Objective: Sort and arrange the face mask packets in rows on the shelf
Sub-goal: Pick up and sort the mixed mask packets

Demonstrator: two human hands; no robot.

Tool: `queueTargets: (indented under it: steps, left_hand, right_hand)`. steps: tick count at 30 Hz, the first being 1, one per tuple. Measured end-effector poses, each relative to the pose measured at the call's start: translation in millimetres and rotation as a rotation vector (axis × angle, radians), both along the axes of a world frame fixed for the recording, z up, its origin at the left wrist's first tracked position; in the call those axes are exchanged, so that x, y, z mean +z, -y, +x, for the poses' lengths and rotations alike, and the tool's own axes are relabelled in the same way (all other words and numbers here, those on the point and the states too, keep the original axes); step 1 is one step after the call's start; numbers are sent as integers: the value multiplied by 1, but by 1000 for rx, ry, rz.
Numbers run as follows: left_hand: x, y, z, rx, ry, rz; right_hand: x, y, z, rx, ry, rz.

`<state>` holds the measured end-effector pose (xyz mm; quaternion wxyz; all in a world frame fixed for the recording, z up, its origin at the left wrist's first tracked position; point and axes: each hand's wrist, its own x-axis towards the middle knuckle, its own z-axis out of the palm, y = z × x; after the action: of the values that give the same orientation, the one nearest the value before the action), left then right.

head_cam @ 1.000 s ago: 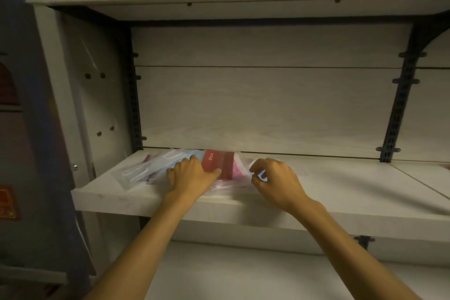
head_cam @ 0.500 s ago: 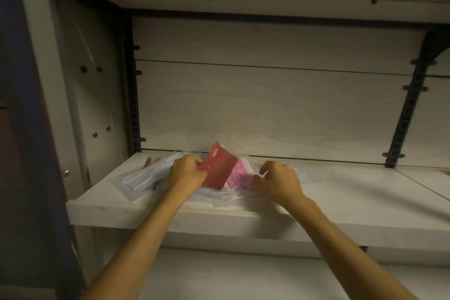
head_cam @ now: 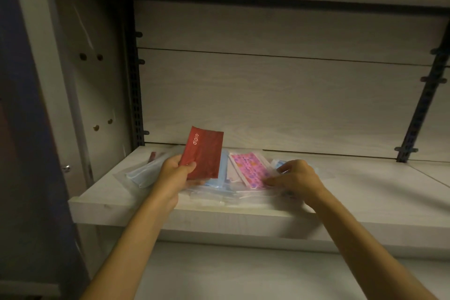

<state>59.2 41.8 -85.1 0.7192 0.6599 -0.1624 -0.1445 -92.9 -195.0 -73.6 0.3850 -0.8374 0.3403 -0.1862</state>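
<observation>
Left hand (head_cam: 175, 173) fingers pinch the red packet (head_cam: 204, 152) clear of the pile, probably for sorting; right hand (head_cam: 295, 176) fingers, curled, pin the pink packet (head_cam: 248, 169) on the shelf (head_cam: 136, 209).

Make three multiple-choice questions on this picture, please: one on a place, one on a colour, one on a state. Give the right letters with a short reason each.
1. Where is the pink patterned mask packet?
A. on the shelf, between the two hands
B. on the shelf above
C. on the floor

2. What colour is the packet that the left hand holds up?
A. green
B. red
C. yellow

3. What is the right hand doing?
A. hanging idle
B. holding the red packet
C. pinching the clear wrapper of the pink packet

Answers: 1 A, it lies flat on the shelf in the pile. 2 B, the red packet stands raised above the pile. 3 C, its fingertips close on the wrapper's edge.
</observation>
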Motion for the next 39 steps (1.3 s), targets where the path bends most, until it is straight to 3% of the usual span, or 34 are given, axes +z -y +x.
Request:
queueTargets:
  steps: [8, 15, 23, 32, 39]
  left_hand:
    - [2, -3, -3, -27, -4, -56]
    - [3, -5, -6, -98, -4, -29]
    - [5, -6, -11, -161, 37, 28]
    - [18, -10, -27, -250, 28, -34]
    - [22, 14, -95, -311, 59, -82]
  right_hand:
    - [0, 2, -13, 46, 221, 342]
    - [-20, 8, -29, 96, 496, 504]
    - [-13, 3, -32, 171, 590, 654]
    - [4, -21, -76, 86, 655, 606]
    - [-2, -32, -150, 36, 675, 510]
